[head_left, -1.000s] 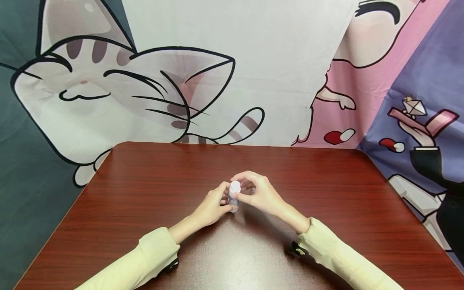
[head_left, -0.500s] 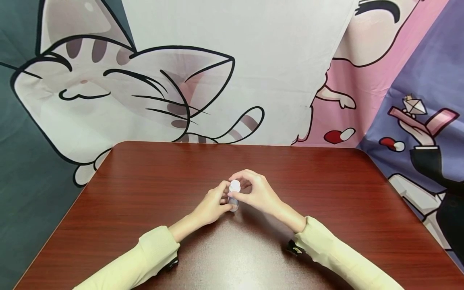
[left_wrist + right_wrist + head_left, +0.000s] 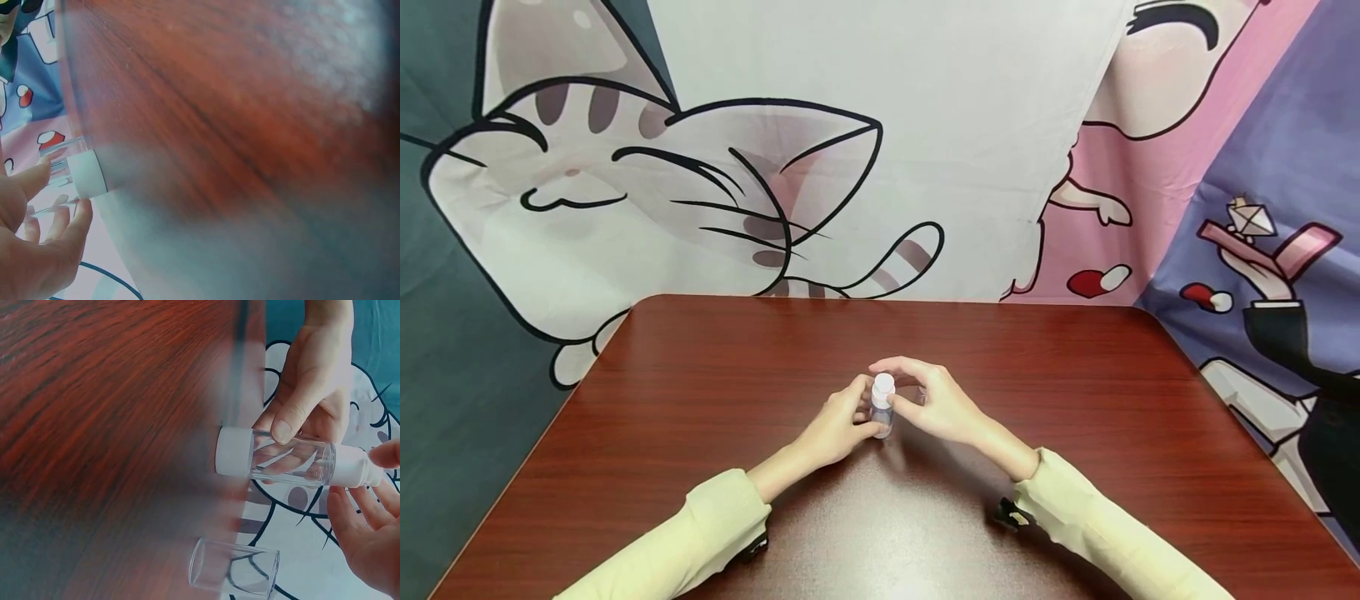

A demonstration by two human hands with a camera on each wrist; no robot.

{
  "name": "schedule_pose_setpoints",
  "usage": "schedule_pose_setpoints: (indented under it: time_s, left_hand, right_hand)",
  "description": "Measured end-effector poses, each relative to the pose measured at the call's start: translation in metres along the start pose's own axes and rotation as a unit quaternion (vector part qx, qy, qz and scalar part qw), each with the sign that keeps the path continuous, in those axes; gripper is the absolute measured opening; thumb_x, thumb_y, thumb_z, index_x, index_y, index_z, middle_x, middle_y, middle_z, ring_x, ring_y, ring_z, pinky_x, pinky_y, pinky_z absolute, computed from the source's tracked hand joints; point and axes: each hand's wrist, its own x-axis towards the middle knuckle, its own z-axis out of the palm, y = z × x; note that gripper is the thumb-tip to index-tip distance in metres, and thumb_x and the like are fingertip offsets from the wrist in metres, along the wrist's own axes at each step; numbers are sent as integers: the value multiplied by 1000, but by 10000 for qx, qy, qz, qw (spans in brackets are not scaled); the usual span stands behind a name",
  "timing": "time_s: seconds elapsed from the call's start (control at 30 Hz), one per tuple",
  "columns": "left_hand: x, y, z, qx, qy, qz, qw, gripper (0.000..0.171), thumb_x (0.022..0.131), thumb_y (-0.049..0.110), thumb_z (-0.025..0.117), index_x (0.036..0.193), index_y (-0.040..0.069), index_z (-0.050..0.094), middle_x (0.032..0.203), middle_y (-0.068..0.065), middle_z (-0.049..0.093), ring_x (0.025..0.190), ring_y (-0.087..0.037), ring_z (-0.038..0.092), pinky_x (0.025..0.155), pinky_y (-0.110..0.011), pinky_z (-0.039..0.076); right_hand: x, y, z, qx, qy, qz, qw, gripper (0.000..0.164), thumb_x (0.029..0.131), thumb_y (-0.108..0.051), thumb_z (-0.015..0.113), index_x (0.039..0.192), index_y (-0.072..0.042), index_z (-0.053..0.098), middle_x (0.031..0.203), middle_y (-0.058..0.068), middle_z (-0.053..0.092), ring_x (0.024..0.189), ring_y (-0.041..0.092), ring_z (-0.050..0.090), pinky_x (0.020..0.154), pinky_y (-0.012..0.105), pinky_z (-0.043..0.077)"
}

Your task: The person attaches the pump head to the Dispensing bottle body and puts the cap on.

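A clear pump bottle [image 3: 882, 417] with a white base and white top stands upright mid-table. My left hand [image 3: 835, 425] grips its clear body, thumb in front and fingers behind. In the right wrist view the bottle's white pump top [image 3: 351, 467] lies between the thumb and fingertips of my right hand [image 3: 375, 544]. That right hand [image 3: 940, 404] arches around the top from the right in the head view, its thumb tip right at the edge. A clear cap [image 3: 234, 570] stands beside the bottle. The left wrist view shows the white base [image 3: 87, 174] close up.
The reddish-brown wooden table [image 3: 700, 375] has a glossy patch of light near its front. Behind it hangs a cloth backdrop [image 3: 985, 150] printed with a cartoon cat and other figures. Both forearms wear pale yellow sleeves [image 3: 722, 508].
My right thumb has drawn back from the front of the white top toward its right side, showing more white. The left hand keeps its hold and the bottle stays upright.
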Motion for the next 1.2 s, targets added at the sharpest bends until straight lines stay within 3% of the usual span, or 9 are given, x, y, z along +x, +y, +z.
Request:
schedule_pose_setpoints:
  time_s: [0.37,0.83,1.2]
  left_hand:
    - [-1,-2,0,-46,-13,104,9999,41,85,-4,68,119,0,45,108,-19,64,99,-29,68,86,-32,59]
    - [-1,-3,2,-73,41,97,9999,40,84,-4,68,117,1,47,106,-19,64,101,-29,66,88,-33,59]
    - [-3,-3,1,-23,74,208,9998,40,85,-4,68,118,1,47,105,-18,64,99,-29,67,87,-33,59]
  right_hand:
    - [-6,3,0,-3,21,256,9997,33,89,-4,64,122,-4,61,109,4,70,97,13,67,84,31,59]
    - [-11,7,3,-223,513,369,9978,33,84,-10,73,115,-14,63,100,0,70,88,9,66,74,24,59]
    - [-8,4,6,-283,733,338,9963,34,81,-11,77,112,-11,64,99,5,68,87,20,66,71,35,61]
